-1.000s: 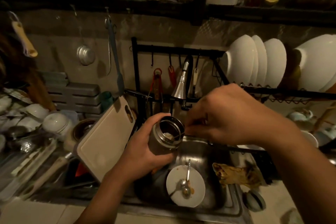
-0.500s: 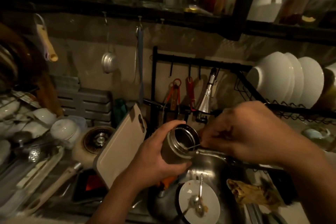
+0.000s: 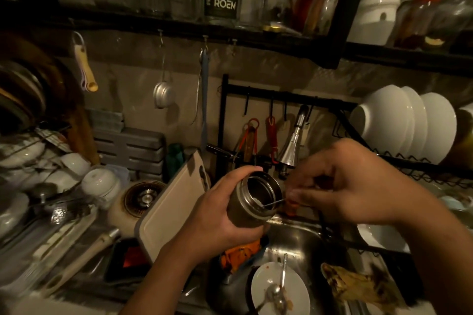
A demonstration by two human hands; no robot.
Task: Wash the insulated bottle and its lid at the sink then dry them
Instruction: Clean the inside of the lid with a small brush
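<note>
Bottle (image 3: 252, 202) is held lidless and tilted above the sink (image 3: 302, 238), with the left hand (image 3: 222, 215) wrapped round its body. The right hand (image 3: 350, 184), fingers curled, pinches a thin rod (image 3: 273, 203) that reaches into the bottle's mouth. A plate (image 3: 294, 289) with a spoon (image 3: 277, 289) lies in the sink below.
</note>
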